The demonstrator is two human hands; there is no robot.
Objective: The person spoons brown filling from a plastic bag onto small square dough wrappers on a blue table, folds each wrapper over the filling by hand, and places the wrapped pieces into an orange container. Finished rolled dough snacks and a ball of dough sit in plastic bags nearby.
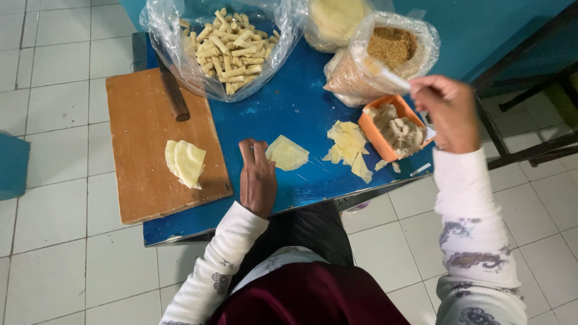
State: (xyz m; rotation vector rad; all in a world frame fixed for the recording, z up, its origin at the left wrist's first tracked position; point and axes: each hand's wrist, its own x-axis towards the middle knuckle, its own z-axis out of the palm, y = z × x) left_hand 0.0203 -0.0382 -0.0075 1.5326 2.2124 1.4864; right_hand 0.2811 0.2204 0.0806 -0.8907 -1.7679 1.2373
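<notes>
1. White floor tiles surround a blue table [289, 102]; a wooden board [150, 144] at its left edge carries stacked wrappers [185, 162].
2. Left hand [257, 177], fingers flat, pins a single wrapper [288, 153] right of the board.
3. Right hand [448, 111], furthest right, grips a spoon [388, 75] over the orange filling tub [391, 129]; filling looks underway, and scooping must reach the pinned wrapper.

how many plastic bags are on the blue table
3. One big clear bag of rolled sticks at the table's top left, one bag of brown crumbs at the top right by the right hand, and one with pale contents between them, partly cut off; more may be hidden.
</notes>
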